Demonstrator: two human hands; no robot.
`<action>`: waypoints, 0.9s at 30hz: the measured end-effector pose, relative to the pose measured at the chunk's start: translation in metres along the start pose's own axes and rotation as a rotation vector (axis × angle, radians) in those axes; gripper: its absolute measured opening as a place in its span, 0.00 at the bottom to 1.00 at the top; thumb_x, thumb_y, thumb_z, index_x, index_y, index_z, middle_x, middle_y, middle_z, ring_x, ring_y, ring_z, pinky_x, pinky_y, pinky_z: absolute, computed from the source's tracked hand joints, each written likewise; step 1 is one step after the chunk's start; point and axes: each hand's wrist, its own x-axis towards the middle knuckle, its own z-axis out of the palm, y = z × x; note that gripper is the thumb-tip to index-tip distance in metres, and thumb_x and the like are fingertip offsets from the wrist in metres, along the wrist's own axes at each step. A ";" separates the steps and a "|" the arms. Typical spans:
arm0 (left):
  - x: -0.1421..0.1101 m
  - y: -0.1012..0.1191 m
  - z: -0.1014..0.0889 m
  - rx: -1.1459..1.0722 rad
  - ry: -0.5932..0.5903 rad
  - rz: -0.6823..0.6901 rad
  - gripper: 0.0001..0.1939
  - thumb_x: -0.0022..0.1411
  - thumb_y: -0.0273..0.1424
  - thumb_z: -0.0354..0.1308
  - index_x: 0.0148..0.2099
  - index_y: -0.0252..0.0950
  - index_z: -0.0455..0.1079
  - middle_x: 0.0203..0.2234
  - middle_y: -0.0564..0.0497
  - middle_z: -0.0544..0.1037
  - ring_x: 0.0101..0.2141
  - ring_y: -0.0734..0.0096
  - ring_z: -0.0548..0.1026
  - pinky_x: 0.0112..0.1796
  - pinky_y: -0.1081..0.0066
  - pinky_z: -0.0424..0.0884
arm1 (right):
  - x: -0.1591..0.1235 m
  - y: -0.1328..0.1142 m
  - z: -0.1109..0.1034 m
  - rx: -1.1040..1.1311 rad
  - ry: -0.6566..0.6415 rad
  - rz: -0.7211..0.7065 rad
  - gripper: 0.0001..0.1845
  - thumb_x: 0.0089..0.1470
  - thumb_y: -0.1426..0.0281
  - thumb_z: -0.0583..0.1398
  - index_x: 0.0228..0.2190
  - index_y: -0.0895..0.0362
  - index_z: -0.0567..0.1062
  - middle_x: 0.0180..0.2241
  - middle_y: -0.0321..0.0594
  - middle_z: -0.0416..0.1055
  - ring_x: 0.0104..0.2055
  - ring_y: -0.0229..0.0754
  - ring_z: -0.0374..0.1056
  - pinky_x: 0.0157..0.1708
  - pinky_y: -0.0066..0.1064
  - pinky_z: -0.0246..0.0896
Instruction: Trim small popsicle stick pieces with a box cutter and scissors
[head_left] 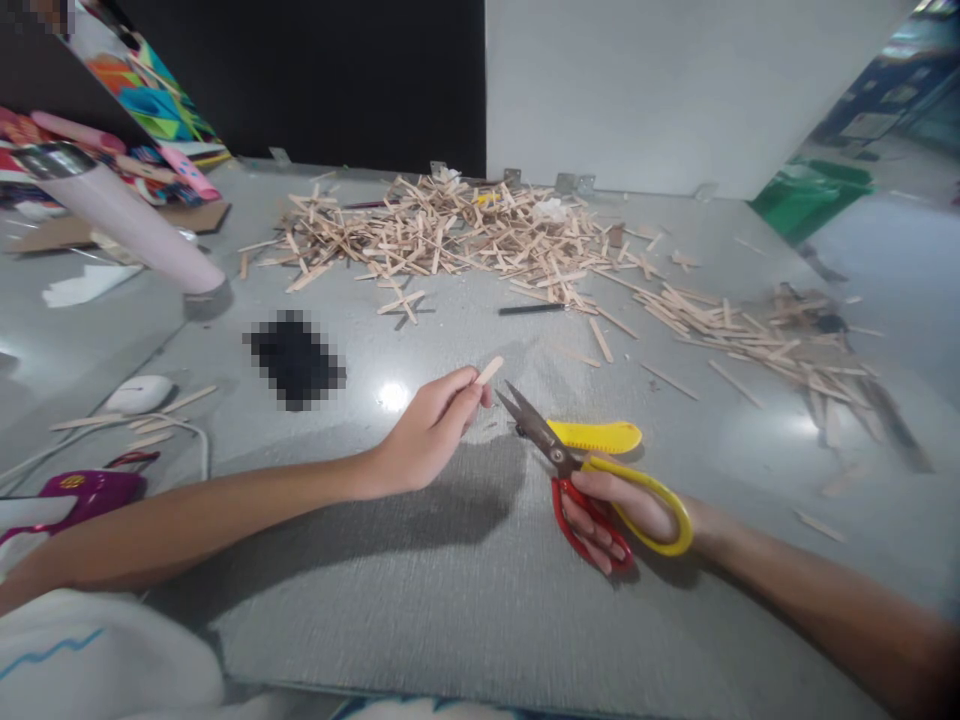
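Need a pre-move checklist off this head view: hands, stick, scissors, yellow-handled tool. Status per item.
1. Left hand has a grip on the wooden stick: ok, pinched with its end showing.
2. Right hand in the handles of the scissors: ok.
3. Blades parted: ok, slightly open.
4. Left hand well clear of the blade tips: cannot tell; they look close, and one view hides the depth.
5. Space around the scissors free: not ok, the yellow-handled tool lies right by the blades.
6. Yellow-handled tool's cutting edge, if any, covered: cannot tell, that end is partly hidden.
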 end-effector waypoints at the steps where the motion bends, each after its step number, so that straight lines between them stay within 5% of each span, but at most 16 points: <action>1: 0.000 0.000 0.000 -0.016 -0.001 0.000 0.16 0.83 0.38 0.47 0.42 0.38 0.68 0.24 0.58 0.60 0.22 0.75 0.55 0.24 0.73 0.53 | 0.000 0.000 0.000 0.000 0.000 -0.004 0.36 0.70 0.44 0.58 0.19 0.55 0.71 0.12 0.35 0.66 0.12 0.38 0.66 0.12 0.24 0.57; 9: -0.001 -0.002 0.000 -0.029 0.008 0.016 0.16 0.84 0.40 0.46 0.43 0.38 0.67 0.24 0.59 0.60 0.22 0.75 0.55 0.24 0.73 0.53 | -0.001 -0.001 0.002 0.010 0.011 0.001 0.35 0.71 0.45 0.56 0.20 0.56 0.71 0.12 0.35 0.65 0.11 0.37 0.62 0.12 0.24 0.54; 13: -0.001 0.001 0.000 0.068 0.028 0.032 0.21 0.84 0.46 0.47 0.39 0.39 0.65 0.22 0.60 0.58 0.21 0.75 0.55 0.23 0.72 0.52 | -0.001 -0.001 0.002 0.012 0.022 0.010 0.34 0.71 0.46 0.57 0.20 0.56 0.71 0.11 0.33 0.64 0.12 0.37 0.63 0.13 0.25 0.56; 21: -0.001 0.011 -0.001 0.138 -0.001 0.088 0.25 0.84 0.41 0.47 0.31 0.39 0.59 0.23 0.57 0.59 0.23 0.75 0.56 0.25 0.70 0.51 | 0.000 0.000 0.000 0.013 -0.005 0.004 0.34 0.70 0.45 0.57 0.21 0.56 0.71 0.13 0.35 0.68 0.11 0.37 0.62 0.11 0.25 0.54; 27: 0.000 0.002 -0.002 -0.058 -0.010 -0.012 0.16 0.84 0.39 0.47 0.42 0.39 0.67 0.24 0.59 0.58 0.23 0.74 0.56 0.24 0.72 0.52 | 0.000 0.003 0.000 0.002 0.003 -0.011 0.36 0.70 0.42 0.57 0.20 0.55 0.72 0.11 0.33 0.64 0.11 0.39 0.64 0.12 0.26 0.56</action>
